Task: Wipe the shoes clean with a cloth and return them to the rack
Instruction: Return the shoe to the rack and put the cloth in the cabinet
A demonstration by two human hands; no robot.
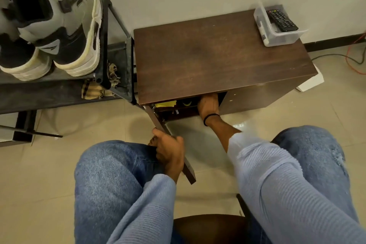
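Two high-top sneakers (59,24), grey and black with thick, scuffed off-white soles, stand side by side, heels toward the camera, on the top shelf of a dark metal shoe rack (116,25) at the upper left. One frayed checked cloth (93,91), tan with dark stripes, lies crumpled on the shelf below, partly hidden behind the rack's corner post. Just beside the rack stands one low cabinet (217,51) of dark brown wood-grain laminate with a flat rectangular top. Its single door (170,144) is swung open toward the person, and the left hand (168,150) is curled around the door's edge, gripping it. The right hand (209,105), a black band at the wrist, reaches into the open compartment; its fingers are hidden under the cabinet top, so I cannot tell whether it is closed on anything. Something yellow (166,103) shows inside the compartment, too shadowed to identify. On the cabinet's far right corner sits one clear plastic box (277,39) holding one black remote control (281,20). The person is seated, with two knees in blue denim and two ribbed light-blue sleeves filling the foreground. The floor is glossy beige tile (49,174), and red and black cables (354,61) trail along it at the right.
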